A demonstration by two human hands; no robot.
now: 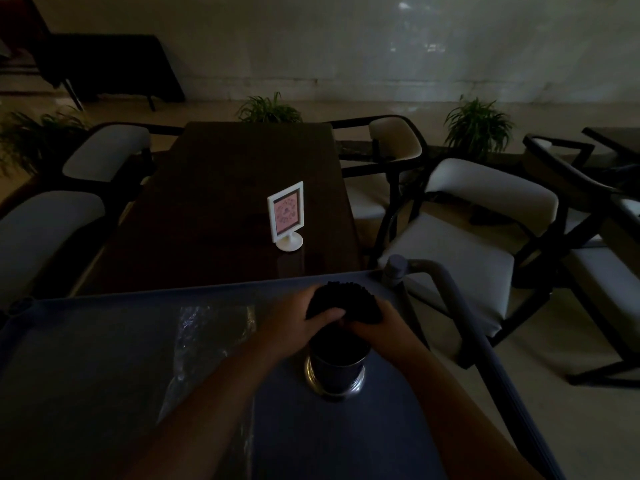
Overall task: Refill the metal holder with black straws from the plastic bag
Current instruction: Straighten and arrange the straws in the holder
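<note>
Hands-wise: left hand (300, 317) and right hand (380, 324) both clamp a fat bundle of black straws (343, 296) just above the shiny round metal holder (337, 372), clear plastic bag (207, 341) left of it.

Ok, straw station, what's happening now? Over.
Left hand and right hand both gripping black straws over metal holder. Plastic bag lies left on cart tray. Nothing blocking.

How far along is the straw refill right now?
Done: a bundle of black straws is out of the plastic bag, which lies on the cart. In hand: the left hand and right hand grip it just above the metal holder. Left: seating the straws and letting go.
</note>
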